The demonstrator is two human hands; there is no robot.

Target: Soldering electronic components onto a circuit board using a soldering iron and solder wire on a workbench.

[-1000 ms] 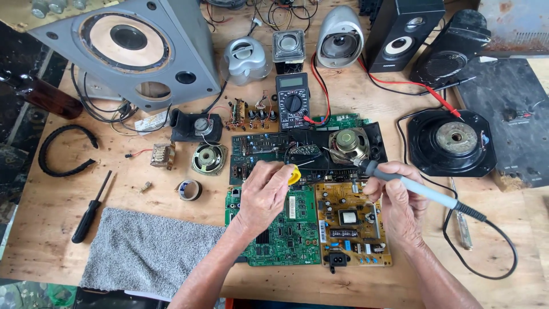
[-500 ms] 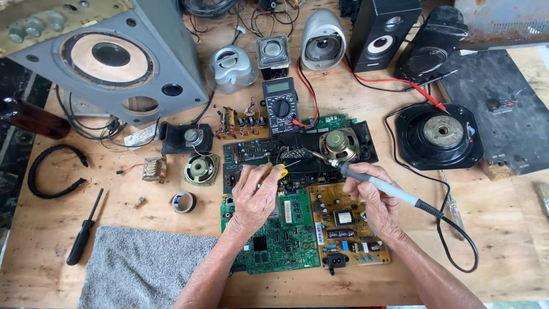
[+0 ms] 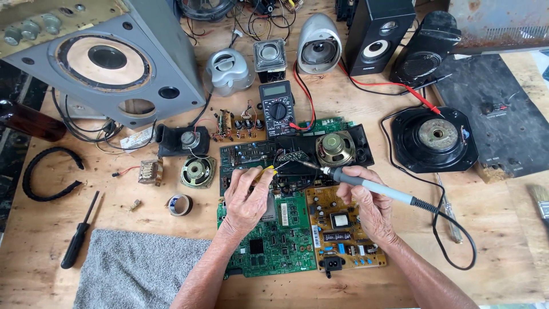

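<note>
Cluttered workbench, right hand gripping soldering iron, left hand pinching yellow tool, multimeter behind

1. 2 circuit boards lie side by side near the front of the tabletop, one board on the left and the other board on the right.
2. The left hand rests on the left board.
3. The right hand is over the right board and holds a soldering iron.
4. A meter sits behind the boards.
5. A big speaker box stands at the back left.
6. A screwdriver lies at the front left, beside a towel.
</note>
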